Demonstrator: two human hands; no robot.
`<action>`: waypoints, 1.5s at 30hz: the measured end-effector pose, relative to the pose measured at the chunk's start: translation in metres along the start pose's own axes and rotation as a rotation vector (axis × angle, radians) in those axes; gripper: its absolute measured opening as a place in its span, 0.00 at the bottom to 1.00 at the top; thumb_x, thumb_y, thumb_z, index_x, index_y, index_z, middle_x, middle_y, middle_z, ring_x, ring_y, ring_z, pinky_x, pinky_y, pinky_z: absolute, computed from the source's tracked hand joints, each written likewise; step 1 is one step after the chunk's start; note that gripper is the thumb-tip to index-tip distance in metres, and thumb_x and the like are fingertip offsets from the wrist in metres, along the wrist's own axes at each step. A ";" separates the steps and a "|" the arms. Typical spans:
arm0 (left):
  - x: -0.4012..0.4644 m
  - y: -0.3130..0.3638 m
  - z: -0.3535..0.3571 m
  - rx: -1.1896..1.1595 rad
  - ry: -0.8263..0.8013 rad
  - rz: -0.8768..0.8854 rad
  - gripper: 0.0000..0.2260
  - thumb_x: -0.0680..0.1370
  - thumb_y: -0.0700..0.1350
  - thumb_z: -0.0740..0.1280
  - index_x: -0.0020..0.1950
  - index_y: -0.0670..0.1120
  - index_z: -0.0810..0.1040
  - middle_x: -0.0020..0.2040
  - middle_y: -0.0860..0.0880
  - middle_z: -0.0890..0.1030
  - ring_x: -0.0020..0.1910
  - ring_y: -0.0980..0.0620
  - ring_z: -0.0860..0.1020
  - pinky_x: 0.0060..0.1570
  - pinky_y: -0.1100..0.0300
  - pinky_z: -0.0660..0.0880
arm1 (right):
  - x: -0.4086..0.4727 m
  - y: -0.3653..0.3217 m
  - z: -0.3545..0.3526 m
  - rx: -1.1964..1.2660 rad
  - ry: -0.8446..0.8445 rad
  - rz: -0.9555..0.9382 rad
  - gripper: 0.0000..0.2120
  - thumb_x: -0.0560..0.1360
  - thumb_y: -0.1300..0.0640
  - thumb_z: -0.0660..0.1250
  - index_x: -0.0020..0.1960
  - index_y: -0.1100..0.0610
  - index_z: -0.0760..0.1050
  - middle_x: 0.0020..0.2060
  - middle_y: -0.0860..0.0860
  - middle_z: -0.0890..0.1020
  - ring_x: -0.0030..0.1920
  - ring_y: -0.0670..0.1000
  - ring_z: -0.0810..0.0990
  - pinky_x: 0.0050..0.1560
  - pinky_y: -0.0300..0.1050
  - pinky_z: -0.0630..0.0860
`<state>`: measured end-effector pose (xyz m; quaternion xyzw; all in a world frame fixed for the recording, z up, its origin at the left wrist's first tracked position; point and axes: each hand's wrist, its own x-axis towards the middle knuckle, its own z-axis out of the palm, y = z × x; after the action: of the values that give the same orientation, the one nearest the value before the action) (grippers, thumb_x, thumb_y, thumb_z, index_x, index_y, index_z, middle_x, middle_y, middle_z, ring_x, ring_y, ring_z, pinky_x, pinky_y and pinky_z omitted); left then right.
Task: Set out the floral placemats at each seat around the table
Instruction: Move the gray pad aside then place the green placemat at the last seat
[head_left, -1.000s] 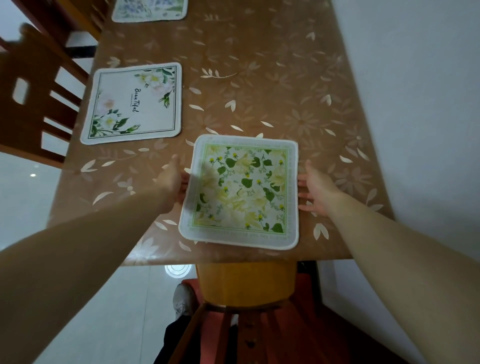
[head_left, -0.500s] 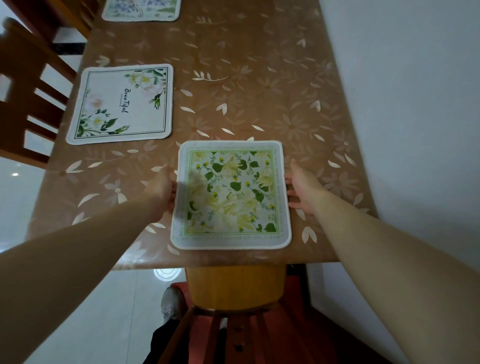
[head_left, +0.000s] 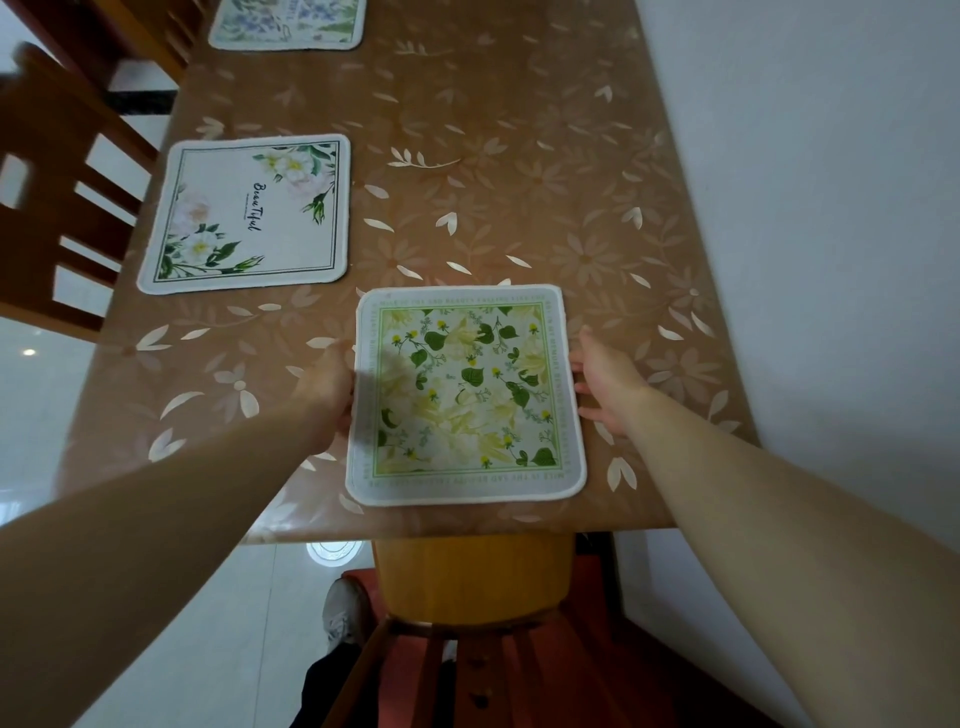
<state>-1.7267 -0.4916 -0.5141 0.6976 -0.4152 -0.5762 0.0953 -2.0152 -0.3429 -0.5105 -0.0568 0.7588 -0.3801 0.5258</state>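
A green-and-yellow floral placemat (head_left: 465, 395) lies flat at the near end of the brown table (head_left: 519, 156), just above a yellow chair back. My left hand (head_left: 330, 387) touches its left edge and my right hand (head_left: 605, 382) touches its right edge, fingers fairly straight. A white placemat with roses and lettering (head_left: 249, 213) lies at the left side seat. A third placemat with purple flowers (head_left: 285, 23) is at the far left, partly cut off by the frame.
A yellow wooden chair (head_left: 472, 582) stands tucked under the near table end. Dark wooden chairs (head_left: 57, 182) stand along the left side. A white wall (head_left: 831, 208) runs close along the table's right edge. My shoe (head_left: 343, 613) shows on the pale floor below.
The green placemat has been turned slightly and now sits squarer to the near table edge. Both hands stay at its sides.
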 end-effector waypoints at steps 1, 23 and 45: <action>-0.001 0.000 -0.001 -0.001 -0.014 0.004 0.27 0.75 0.66 0.53 0.46 0.47 0.82 0.32 0.47 0.80 0.29 0.48 0.77 0.32 0.55 0.72 | -0.001 0.000 0.000 0.002 0.005 -0.003 0.27 0.83 0.34 0.50 0.61 0.50 0.79 0.48 0.45 0.83 0.49 0.46 0.77 0.57 0.55 0.69; -0.001 -0.014 -0.002 -0.216 -0.027 0.056 0.25 0.80 0.63 0.61 0.51 0.42 0.83 0.47 0.44 0.84 0.46 0.46 0.82 0.46 0.53 0.78 | 0.016 0.014 -0.003 0.038 0.094 -0.059 0.24 0.82 0.35 0.54 0.43 0.47 0.82 0.44 0.51 0.87 0.47 0.52 0.83 0.41 0.49 0.72; -0.011 -0.005 0.012 -0.041 -0.108 0.021 0.29 0.75 0.68 0.57 0.44 0.45 0.86 0.36 0.47 0.84 0.32 0.48 0.81 0.37 0.54 0.75 | 0.010 0.018 -0.020 0.020 0.092 0.012 0.27 0.83 0.35 0.51 0.49 0.53 0.81 0.47 0.51 0.85 0.46 0.52 0.81 0.39 0.48 0.71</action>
<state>-1.7348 -0.4771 -0.5133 0.6591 -0.4149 -0.6203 0.0932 -2.0311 -0.3247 -0.5258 -0.0293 0.7788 -0.3865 0.4931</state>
